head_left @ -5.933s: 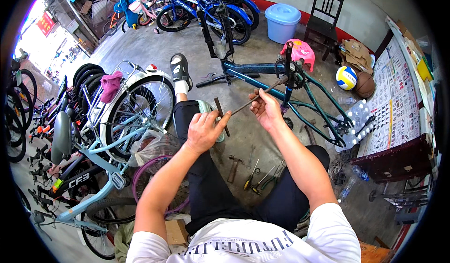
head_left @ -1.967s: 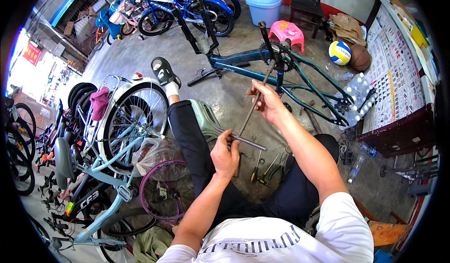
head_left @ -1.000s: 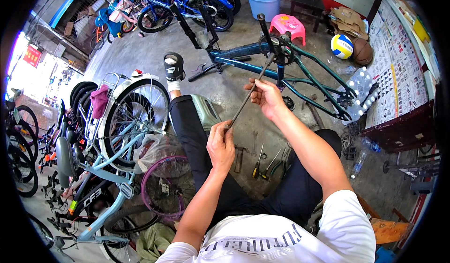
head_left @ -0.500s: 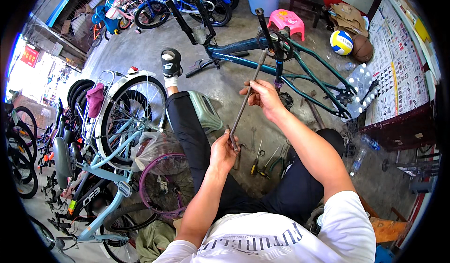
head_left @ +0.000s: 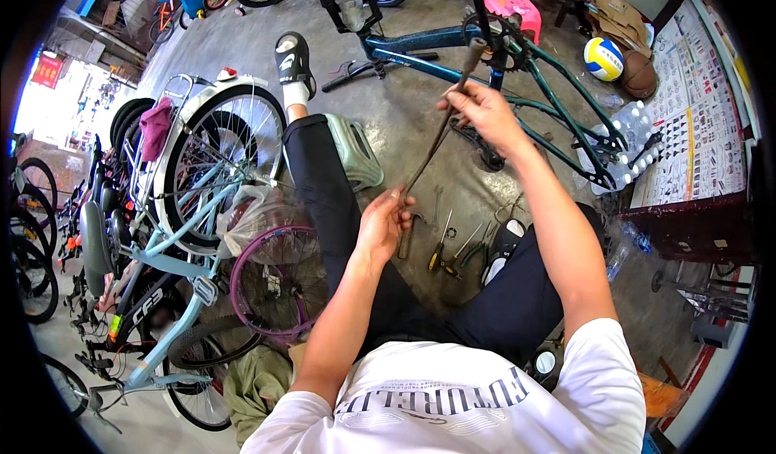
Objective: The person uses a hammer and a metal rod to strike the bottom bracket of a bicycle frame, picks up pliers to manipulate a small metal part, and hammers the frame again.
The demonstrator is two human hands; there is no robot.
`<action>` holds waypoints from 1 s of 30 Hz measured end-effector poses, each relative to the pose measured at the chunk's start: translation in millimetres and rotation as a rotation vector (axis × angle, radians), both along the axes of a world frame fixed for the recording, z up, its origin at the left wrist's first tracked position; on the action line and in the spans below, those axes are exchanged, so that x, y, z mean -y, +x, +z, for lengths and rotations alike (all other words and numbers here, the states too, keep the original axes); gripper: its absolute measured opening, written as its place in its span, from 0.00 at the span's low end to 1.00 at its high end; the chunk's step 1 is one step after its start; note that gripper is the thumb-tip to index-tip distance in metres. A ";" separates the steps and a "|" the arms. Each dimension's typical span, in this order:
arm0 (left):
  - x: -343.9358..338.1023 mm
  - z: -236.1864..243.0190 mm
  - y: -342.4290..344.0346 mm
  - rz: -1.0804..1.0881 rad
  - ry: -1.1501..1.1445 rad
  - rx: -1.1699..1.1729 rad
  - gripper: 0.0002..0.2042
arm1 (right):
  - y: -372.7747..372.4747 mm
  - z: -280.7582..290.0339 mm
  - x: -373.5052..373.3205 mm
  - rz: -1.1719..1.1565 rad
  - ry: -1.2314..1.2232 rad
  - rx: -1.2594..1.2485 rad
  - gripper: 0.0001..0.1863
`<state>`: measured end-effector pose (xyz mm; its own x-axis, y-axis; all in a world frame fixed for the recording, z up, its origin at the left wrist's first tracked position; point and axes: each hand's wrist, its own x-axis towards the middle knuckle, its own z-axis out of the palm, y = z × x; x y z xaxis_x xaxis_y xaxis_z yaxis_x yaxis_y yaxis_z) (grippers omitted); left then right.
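A long, dark metal socket wrench [head_left: 440,135] slants up between my hands, its thicker end beside the bicycle's crank. My left hand [head_left: 382,226] is closed around its lower end, hiding that part. Higher up the shaft, my right hand [head_left: 487,116] pinches it between thumb and fingers. Beyond my hands lies a dark teal bicycle frame [head_left: 428,42] without wheels, with a toothed chainring [head_left: 471,27] and a black crank arm [head_left: 478,5]. I cannot tell whether the wrench touches the crank.
Between my legs lie a hammer [head_left: 408,240], screwdrivers [head_left: 438,252] and pliers [head_left: 477,258]. A light blue bicycle [head_left: 174,268] and a purple wheel rim [head_left: 236,288] stand left. A pale green stool [head_left: 356,151] is by my left leg; bottles [head_left: 634,143] and balls [head_left: 603,59] lie right.
The wrench's thick end has come away from the chainring area and points up more. My right hand has moved up and right; the left is slightly lower on it. My view has shifted a little.
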<state>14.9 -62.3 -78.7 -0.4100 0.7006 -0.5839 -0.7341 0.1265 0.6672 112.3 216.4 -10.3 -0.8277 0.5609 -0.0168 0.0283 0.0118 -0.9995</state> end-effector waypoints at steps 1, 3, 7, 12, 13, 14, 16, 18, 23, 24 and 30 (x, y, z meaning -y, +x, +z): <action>-2.3 -2.0 -3.1 0.001 -0.002 -0.022 0.20 | 2.1 -1.8 -7.1 -0.016 0.078 0.009 0.15; -1.3 -7.9 -6.3 0.023 -0.028 -0.042 0.20 | 3.6 -7.9 -11.7 -0.117 0.207 0.029 0.17; 4.3 -20.7 -4.8 0.062 -0.085 -0.065 0.18 | 7.7 -8.2 -12.3 -0.105 0.436 0.131 0.15; 5.1 -24.2 6.9 0.036 -0.115 -0.080 0.16 | 10.1 -10.7 -11.4 -0.088 0.520 0.193 0.15; 4.1 -24.1 8.3 0.031 -0.122 -0.081 0.16 | 9.8 -14.7 -12.6 -0.094 0.528 0.170 0.17; 3.4 -24.6 9.9 0.025 -0.129 -0.082 0.16 | 10.4 -18.2 -13.4 -0.100 0.536 0.148 0.18; 2.6 -26.3 10.2 0.023 -0.135 -0.088 0.16 | 9.4 -19.0 -12.7 -0.087 0.529 0.154 0.18; 1.9 -28.2 10.5 0.017 -0.134 -0.093 0.16 | 9.1 -14.3 -10.8 -0.057 0.523 0.199 0.17; -3.2 -27.0 12.4 -0.055 -0.169 -0.226 0.15 | 9.1 -0.3 -4.6 0.030 0.571 0.255 0.16; -4.7 -35.3 15.4 -0.074 -0.172 -0.432 0.16 | 8.0 -1.4 -2.3 0.049 0.559 0.254 0.17; -39.4 -32.8 41.3 -0.328 -0.322 -1.366 0.26 | 11.2 -43.0 9.8 0.151 0.557 0.224 0.20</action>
